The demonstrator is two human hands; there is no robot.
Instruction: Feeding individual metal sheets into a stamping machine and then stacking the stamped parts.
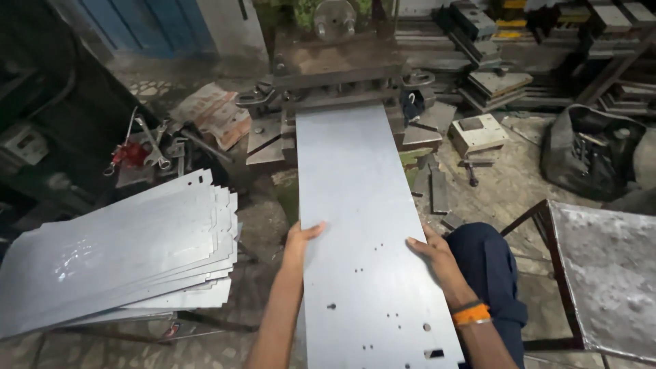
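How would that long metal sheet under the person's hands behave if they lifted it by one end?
The metal sheet looks thin and long, so it would probably sag or wobble rather than stay rigid. Both the left hand and right hand grip its edges, suggesting it is awkward for one hand. Its smooth, shiny face likely slides easily, and the cut edges may be sharp.

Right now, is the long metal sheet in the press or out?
In. The sheet lies flat, its far end under the press; left hand and right hand grip its side edges.
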